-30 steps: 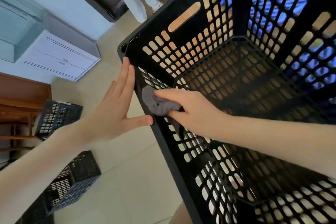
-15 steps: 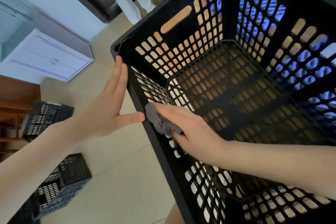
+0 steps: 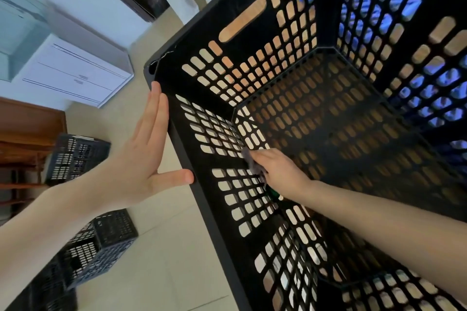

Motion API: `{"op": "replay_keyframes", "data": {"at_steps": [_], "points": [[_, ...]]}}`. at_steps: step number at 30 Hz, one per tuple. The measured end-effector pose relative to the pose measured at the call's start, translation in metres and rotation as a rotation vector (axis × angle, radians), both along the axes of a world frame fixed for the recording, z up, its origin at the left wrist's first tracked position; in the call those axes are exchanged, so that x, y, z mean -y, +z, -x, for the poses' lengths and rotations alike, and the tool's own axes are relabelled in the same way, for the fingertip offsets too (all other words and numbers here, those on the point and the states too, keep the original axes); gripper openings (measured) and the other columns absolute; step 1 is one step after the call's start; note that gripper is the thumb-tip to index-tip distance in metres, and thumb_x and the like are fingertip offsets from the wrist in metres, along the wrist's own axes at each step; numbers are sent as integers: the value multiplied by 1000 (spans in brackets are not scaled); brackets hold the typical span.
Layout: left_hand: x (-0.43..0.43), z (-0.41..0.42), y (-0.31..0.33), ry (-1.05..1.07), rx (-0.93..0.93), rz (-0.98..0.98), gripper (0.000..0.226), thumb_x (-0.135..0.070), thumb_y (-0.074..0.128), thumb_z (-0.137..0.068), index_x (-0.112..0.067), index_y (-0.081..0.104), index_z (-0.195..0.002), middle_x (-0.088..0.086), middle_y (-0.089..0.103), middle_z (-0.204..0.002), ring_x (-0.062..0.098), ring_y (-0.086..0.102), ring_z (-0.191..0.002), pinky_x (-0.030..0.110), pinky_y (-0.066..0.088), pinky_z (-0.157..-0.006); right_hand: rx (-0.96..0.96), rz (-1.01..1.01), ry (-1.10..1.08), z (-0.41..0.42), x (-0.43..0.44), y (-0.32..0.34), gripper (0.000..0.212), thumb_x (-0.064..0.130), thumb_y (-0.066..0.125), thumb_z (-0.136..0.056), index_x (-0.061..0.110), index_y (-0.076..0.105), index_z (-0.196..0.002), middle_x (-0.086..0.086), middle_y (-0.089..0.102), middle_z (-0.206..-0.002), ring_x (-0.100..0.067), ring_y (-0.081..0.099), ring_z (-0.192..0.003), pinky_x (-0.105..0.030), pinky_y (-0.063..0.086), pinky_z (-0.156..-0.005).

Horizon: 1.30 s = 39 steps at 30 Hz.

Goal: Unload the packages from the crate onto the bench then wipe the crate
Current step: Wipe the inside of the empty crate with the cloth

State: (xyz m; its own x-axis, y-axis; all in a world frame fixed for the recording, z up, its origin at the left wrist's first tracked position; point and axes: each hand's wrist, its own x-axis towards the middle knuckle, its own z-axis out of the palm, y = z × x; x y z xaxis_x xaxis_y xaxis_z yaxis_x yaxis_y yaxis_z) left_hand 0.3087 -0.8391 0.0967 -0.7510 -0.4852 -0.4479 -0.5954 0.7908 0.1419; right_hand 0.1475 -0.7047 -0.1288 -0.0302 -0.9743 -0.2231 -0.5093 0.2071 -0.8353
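Black perforated plastic crate (image 3: pixel 326 113), no readable label | left hand (image 3: pixel 141 159) spread flat on rim | right hand (image 3: pixel 280 171) pinching crumpled grey cloth (image 3: pixel 252 161) against inner wall

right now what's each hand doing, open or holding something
Left hand: open, flat against the crate rim.
Right hand: closed on the grey cloth, inside the crate.

- Left hand (image 3: pixel 136 171): bare, no ring, no glove, no watch at the wrist.
- Right hand (image 3: pixel 283 174): likewise bare.
- Both forearms uncovered; no sleeve reaches into view.
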Motion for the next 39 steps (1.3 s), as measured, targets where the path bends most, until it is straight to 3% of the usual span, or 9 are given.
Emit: {"op": "replay_keyframes", "data": {"at_steps": [4, 10, 14, 18, 22, 27, 31, 35, 39], "points": [[0, 0, 0, -9, 6, -1, 124, -93, 28, -70, -15, -33, -146, -3, -42, -153, 11, -29, -145, 35, -4, -117, 90, -3, -22, -2, 0, 19, 57, 1, 49, -94, 17, 35, -146, 0, 47, -140, -13, 41, -128, -27, 32, -111], [0, 1, 1, -24, 7, -4, 124, -90, 30, -74, -11, -30, -148, 0, -40, -154, 15, -29, -146, 40, -1, -119, 345, 546, -91, -17, -9, 95, 62, -7, 50, -83, 7, 40, -143, -5, 48, -141, -17, 43, -131, -34, 36, -109], [3, 0, 1, -51, 18, 19, 123, -89, 30, -75, -10, -28, -149, 2, -39, -155, 17, -27, -147, 41, 1, -119, 290, 698, 17, -15, -11, 96, 65, -14, 55, -80, 0, 39, -141, -10, 42, -145, -24, 37, -136, -39, 33, -111], [0, 1, 2, -4, 31, 10, 124, -92, 29, -71, -16, -34, -146, -4, -44, -152, 11, -31, -144, 37, -2, -118, 22, 629, 86, -7, -15, 41, 54, 4, 54, -88, 3, 42, -140, -7, 44, -144, -18, 37, -136, -33, 28, -116], [-2, 2, 3, 13, 29, -6, 123, -92, 31, -71, -19, -36, -145, -7, -44, -151, 10, -31, -144, 39, -2, -119, -319, 377, 183, 10, -22, -20, 80, 0, 82, -61, 6, 50, -134, -5, 57, -133, -18, 52, -124, -25, 14, -114], [-3, 2, 3, 20, 43, 11, 125, -93, 31, -69, -20, -37, -145, -9, -45, -151, 7, -33, -143, 32, -5, -116, 147, 204, -3, -2, -23, 3, 71, -4, 57, -88, 26, 25, -144, 3, 44, -144, -2, 35, -132, -26, 26, -115], [0, -1, 5, 2, 32, 33, 120, -88, 33, -74, -19, -31, -148, -6, -40, -154, 9, -28, -145, 38, -3, -119, 414, 498, -136, -18, -12, 81, 56, 5, 48, -89, 14, 41, -143, 1, 48, -141, -7, 40, -133, -26, 34, -111], [5, -5, 7, -16, -81, 135, 93, -79, 23, -88, -24, -8, -156, -6, -11, -164, 9, -8, -151, 59, -2, -119, 462, 732, -76, -19, 2, 121, 52, -3, 52, -88, 0, 44, -139, -7, 51, -138, -17, 43, -132, -35, 35, -110], [11, 13, 5, 79, -293, 121, 65, -61, 20, -99, -33, 5, -156, -13, 5, -164, 8, 1, -151, 54, -1, -121, 242, 500, -69, -13, -1, 59, 63, -5, 55, -86, 12, 40, -144, 0, 47, -143, -10, 38, -135, -33, 34, -112]]}}
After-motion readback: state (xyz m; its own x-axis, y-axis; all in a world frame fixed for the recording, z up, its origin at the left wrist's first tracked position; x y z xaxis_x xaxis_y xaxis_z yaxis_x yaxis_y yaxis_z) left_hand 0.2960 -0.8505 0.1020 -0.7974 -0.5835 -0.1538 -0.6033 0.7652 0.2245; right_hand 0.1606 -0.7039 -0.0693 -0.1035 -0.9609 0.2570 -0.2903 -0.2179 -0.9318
